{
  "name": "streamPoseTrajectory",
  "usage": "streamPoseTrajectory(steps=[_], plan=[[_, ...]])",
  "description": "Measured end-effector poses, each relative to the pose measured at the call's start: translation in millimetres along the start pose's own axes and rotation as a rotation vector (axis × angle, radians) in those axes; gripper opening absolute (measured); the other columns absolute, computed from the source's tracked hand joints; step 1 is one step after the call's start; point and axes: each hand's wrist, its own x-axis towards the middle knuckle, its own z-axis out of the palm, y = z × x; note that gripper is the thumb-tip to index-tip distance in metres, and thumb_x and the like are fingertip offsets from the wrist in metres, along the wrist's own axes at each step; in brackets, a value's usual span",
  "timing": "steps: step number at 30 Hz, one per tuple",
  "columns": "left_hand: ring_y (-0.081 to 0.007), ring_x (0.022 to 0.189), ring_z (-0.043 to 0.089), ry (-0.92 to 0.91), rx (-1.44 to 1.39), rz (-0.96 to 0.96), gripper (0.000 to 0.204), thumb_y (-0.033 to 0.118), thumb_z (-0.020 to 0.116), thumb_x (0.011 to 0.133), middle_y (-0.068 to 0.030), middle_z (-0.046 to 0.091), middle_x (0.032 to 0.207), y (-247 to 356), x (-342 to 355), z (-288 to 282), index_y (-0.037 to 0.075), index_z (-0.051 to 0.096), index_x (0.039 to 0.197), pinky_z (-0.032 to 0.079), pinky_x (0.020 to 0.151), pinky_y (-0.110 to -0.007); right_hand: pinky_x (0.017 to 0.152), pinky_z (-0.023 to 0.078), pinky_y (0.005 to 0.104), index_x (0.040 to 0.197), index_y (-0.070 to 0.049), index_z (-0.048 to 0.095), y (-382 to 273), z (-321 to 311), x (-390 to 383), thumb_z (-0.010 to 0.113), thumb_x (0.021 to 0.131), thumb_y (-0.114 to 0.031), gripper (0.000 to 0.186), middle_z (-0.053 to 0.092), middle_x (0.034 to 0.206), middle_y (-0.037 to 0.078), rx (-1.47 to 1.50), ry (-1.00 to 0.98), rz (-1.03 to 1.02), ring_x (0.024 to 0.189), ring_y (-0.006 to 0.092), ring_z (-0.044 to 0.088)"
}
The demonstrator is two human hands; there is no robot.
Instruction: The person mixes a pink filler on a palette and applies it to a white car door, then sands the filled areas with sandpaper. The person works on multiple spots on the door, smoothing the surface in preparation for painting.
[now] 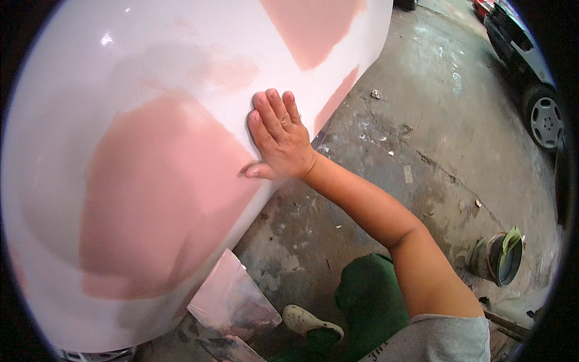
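A white car body panel [223,99] curves across the left side, with a large pink patch of body filler [163,199] on it. Another pink patch [313,30] lies near the top, and a narrower strip [338,99] runs along the panel's edge. My right hand [280,139] rests flat on the white surface, between the large patch and the edge. Its fingers are stretched out, the thumb is spread toward the large patch, and it holds nothing. Below the panel is a flat board [235,295] smeared with pink filler; what supports it is hidden. My left hand is out of sight.
A bucket [497,259] with a green item over its rim stands on the stained concrete floor [416,114] at right. A parked car with a grey wheel [546,120] is at the far right. My clog [310,321] shows below, and small debris dots the floor.
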Motion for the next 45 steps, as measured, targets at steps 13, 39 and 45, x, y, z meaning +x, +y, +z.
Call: streamPoseTrajectory(steps=[13,39,45], plan=[[-0.0324,0.120,0.058,-0.120,-0.054,-0.309,0.064,0.033,0.067,0.093,-0.0156,0.057,0.134,-12.2,12.3,53.7,-0.003,0.044,0.140,0.045,0.103,-0.047,0.122,0.015,0.0526,0.154,0.002,0.025,-49.7,-96.6,-91.4,0.040,0.102,-0.052,0.077,0.021,0.161,0.026,0.360,-0.539,0.498,0.151,0.0399,0.019],[-0.0193,0.113,0.055,-0.374,0.137,0.205,0.039,0.022,0.049,0.104,-0.0117,0.059,0.126,39.7,35.4,231.5,-0.004,0.049,0.134,0.043,0.100,-0.034,0.101,0.044,0.0494,0.125,-0.014,0.065,-57.8,-323.0,74.4,0.068,0.080,-0.011,0.046,0.061,0.130,0.008,0.181,-0.523,0.255,0.116,0.0290,0.060],[-0.0185,0.108,0.057,-0.431,0.335,0.230,0.034,0.021,0.047,0.105,-0.0130,0.063,0.119,31.8,43.2,233.6,-0.005,0.054,0.128,0.045,0.095,-0.034,0.105,0.039,0.0545,0.123,-0.021,0.067,-67.4,-299.2,66.3,0.059,0.082,-0.021,0.042,0.062,0.129,0.002,0.176,-0.685,-0.039,0.121,0.0234,0.057]])
